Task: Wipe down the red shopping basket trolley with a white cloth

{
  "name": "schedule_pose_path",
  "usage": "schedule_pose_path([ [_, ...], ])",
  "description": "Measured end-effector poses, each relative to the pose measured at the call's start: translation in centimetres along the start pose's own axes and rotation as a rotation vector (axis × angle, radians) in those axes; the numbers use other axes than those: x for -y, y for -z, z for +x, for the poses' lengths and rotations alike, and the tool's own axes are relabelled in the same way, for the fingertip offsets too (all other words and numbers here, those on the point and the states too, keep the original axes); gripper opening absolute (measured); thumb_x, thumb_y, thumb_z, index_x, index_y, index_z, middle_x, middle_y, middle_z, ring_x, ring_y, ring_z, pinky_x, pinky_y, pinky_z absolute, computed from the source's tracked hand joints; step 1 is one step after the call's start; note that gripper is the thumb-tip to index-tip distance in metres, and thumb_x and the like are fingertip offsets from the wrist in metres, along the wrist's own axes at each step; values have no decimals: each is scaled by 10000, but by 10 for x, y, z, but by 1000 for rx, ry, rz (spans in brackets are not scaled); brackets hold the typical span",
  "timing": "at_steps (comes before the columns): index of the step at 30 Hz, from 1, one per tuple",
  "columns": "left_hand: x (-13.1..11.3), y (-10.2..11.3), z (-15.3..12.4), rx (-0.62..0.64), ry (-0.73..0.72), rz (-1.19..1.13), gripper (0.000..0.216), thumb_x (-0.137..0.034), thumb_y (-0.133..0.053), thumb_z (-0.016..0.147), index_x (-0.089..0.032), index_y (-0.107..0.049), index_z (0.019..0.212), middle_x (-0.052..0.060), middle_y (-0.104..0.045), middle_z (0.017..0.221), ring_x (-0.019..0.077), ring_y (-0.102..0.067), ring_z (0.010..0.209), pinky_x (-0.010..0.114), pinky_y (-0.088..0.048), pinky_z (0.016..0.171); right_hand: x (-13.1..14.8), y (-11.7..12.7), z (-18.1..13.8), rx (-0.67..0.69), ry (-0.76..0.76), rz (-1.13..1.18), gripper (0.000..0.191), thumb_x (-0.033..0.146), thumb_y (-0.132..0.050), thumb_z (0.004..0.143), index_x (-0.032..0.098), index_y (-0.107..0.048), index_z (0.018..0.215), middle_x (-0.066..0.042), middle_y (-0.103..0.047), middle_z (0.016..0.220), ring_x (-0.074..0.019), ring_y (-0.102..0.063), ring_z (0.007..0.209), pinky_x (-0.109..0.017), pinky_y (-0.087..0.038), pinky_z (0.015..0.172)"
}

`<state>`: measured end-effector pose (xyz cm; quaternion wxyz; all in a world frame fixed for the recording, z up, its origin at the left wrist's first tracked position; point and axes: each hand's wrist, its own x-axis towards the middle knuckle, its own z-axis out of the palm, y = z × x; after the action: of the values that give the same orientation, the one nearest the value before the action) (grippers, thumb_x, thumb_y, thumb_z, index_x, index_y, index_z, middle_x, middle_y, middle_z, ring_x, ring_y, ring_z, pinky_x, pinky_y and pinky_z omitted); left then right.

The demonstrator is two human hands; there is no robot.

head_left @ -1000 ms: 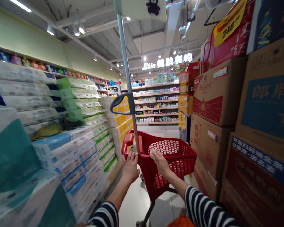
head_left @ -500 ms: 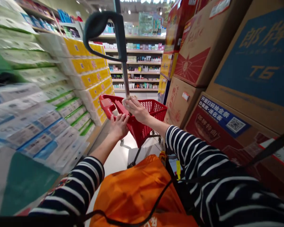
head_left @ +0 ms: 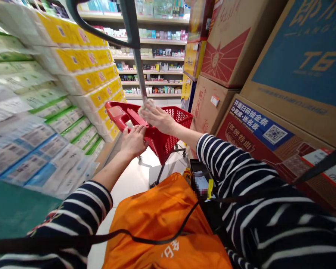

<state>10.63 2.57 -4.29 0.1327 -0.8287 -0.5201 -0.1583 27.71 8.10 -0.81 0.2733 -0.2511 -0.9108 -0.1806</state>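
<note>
A red plastic shopping cart (head_left: 159, 144) stands before me, with a grey metal pole (head_left: 140, 71) rising from it to a dark grey handle (head_left: 130, 26). My left hand (head_left: 134, 141) is closed over the near rim of the cart, fingers curled on the edge. In my right hand (head_left: 160, 118) is a pale, crumpled cloth (head_left: 146, 107), pressed against the lower end of the pole where it meets the cart. The fingers of that hand lie over the cloth and hide part of it.
Stacked cardboard boxes (head_left: 224, 56) rise close on the right. Tissue packs with yellow labels (head_left: 86, 59) and green-and-white packs (head_left: 70, 123) line the left. Shelves of toiletries (head_left: 162, 52) stand behind the cart. An orange apron (head_left: 162, 216) and a black strap (head_left: 182, 239) are nearest me.
The view has tilted down and shifted slightly, so the handle sits higher and partly out of frame. Both hands keep their places on the cart, the cloth still under the right one.
</note>
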Motion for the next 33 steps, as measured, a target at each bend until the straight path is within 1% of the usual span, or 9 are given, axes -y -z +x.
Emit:
schedule_pose_path([
  [2,10,0,2,-17,-4,-39,547,-291,-463,747,-163,-414,1276,98,-470,1334,232,-389,1241,422,-224,1055,7,-12,-21,81,21,16,351,93,-392,901,177,-512,1220,-54,-491,1311,-202,-248,1330,-464,-183,1110],
  [4,24,-1,4,-40,69,-51,551,-323,-462,759,-148,-410,1279,106,-464,1339,234,-394,1240,415,-250,1048,7,-16,-31,85,4,20,348,101,-411,893,193,-531,1206,-50,-512,1291,-211,-268,1325,-468,-185,1113],
  [7,44,-5,6,-40,199,-17,555,-399,-448,791,-151,-408,1286,125,-427,1369,268,-349,1275,518,-194,1056,6,-16,-28,-44,-133,31,369,88,-431,871,225,-551,1193,-40,-486,1319,-216,-256,1330,-466,-209,1109],
  [9,52,-8,6,-21,207,-1,512,-427,-427,816,-193,-432,1272,106,-429,1373,268,-336,1286,556,-154,1057,11,-21,-23,-165,-289,80,379,89,-424,865,214,-549,1201,-64,-467,1333,-213,-292,1314,-444,-252,1095],
  [13,52,-12,3,-56,195,13,435,-442,-451,820,-261,-495,1213,69,-484,1332,251,-382,1257,522,-184,1057,35,-48,-27,-300,-556,298,384,133,-397,867,188,-533,1222,-108,-474,1313,-193,-433,1222,-369,-380,1019],
  [17,41,-9,2,-105,194,9,409,-453,-489,804,-249,-540,1155,78,-519,1295,258,-425,1215,503,-231,1030,50,-66,-44,-323,-682,390,370,147,-406,856,212,-570,1180,-103,-480,1301,-198,-466,1191,-356,-401,995],
  [22,14,-2,5,-125,203,-13,356,-434,-467,816,-245,-565,1101,75,-564,1227,257,-463,1151,474,-282,980,59,-53,-49,-341,-723,384,370,120,-400,841,178,-583,1158,-120,-480,1299,-213,-437,1216,-382,-367,1027],
  [28,-26,2,9,-112,225,-30,376,-406,-487,794,-234,-555,1121,93,-563,1193,274,-450,1111,458,-319,928,63,-26,-41,-374,-614,434,357,70,-424,787,227,-658,1006,-64,-591,1152,-187,-519,1116,-371,-395,1006],
  [33,-7,5,15,-52,193,-75,555,-488,-448,804,-210,-422,1284,107,-451,1347,273,-367,1235,484,-223,1036,25,-10,-58,-318,-731,491,286,106,-482,772,227,-678,941,-50,-635,1094,-188,-580,1041,-360,-443,953],
])
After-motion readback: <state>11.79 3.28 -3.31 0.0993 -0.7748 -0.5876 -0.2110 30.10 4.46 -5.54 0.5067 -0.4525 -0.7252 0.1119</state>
